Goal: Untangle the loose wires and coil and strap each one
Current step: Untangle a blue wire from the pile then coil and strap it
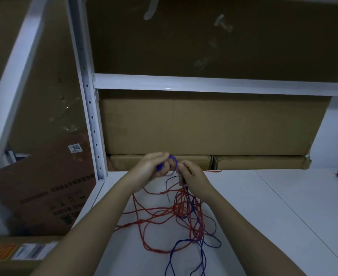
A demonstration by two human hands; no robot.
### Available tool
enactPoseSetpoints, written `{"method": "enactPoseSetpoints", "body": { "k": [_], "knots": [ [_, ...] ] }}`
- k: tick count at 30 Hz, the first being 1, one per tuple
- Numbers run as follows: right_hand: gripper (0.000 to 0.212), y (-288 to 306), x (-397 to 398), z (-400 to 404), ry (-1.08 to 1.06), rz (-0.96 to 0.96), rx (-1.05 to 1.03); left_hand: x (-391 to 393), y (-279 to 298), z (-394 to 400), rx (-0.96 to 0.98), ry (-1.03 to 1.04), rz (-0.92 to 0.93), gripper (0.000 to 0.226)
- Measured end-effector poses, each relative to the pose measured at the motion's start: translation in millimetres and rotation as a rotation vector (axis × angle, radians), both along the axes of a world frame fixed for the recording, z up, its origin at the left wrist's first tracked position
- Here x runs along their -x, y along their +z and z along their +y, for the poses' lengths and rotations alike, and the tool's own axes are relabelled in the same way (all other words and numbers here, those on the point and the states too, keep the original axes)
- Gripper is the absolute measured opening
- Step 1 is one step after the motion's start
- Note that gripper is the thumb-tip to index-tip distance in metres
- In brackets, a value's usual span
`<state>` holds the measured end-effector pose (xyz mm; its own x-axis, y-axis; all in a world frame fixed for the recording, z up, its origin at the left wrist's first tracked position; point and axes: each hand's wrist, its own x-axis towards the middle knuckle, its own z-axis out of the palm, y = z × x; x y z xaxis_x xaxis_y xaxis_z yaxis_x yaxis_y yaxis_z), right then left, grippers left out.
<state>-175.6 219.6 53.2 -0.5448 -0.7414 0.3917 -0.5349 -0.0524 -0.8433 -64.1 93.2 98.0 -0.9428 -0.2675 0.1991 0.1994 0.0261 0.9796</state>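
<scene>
While winding blue wire (170,162) into a coil, left hand (151,168) gripping loops, right hand (190,174) pinching strands to feed slack from red wire (156,216) tangle.

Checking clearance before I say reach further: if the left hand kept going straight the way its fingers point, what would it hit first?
Probably the low cardboard box at the back of the shelf, just beyond the left hand; depth is unclear.

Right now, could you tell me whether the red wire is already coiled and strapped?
No, the red wire lies in loose tangled loops on the white shelf, mixed with the blue wire.
</scene>
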Motion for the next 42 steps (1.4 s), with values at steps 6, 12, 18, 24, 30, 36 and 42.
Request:
{"method": "enactPoseSetpoints", "body": {
  "k": [6, 12, 18, 24, 30, 36, 42],
  "knots": [
    [0.03, -24, -9, 2, 0.087, 0.069, -0.214, 12, -6, 17, -0.255, 0.224, 0.174, 0.034],
    [0.023, -30, -6, 0, 0.037, 0.234, -0.337, 20, -39, 19, 0.82, 0.409, -0.226, 0.03],
    [0.021, -44, 10, 13, -0.02, 0.456, -0.393, 12, -54, 10, 1.394, 0.142, -0.488, 0.016],
    [0.021, -47, 16, 11, -0.055, 0.714, -0.432, 17, -43, 5, 1.344, 0.086, -0.439, 0.019],
    [0.019, -36, 34, 19, -0.186, 0.646, -0.365, 13, 12, 8, 0.666, 0.218, -0.083, 0.025],
    [0.009, -24, 54, 22, -0.145, 0.309, -0.332, 9, 65, 18, 0.286, 0.206, 0.149, 0.024],
    [0.019, -26, 63, 17, -0.103, 0.249, -0.453, 16, 91, 18, -0.191, 0.133, 0.337, 0.028]
  ]
}}
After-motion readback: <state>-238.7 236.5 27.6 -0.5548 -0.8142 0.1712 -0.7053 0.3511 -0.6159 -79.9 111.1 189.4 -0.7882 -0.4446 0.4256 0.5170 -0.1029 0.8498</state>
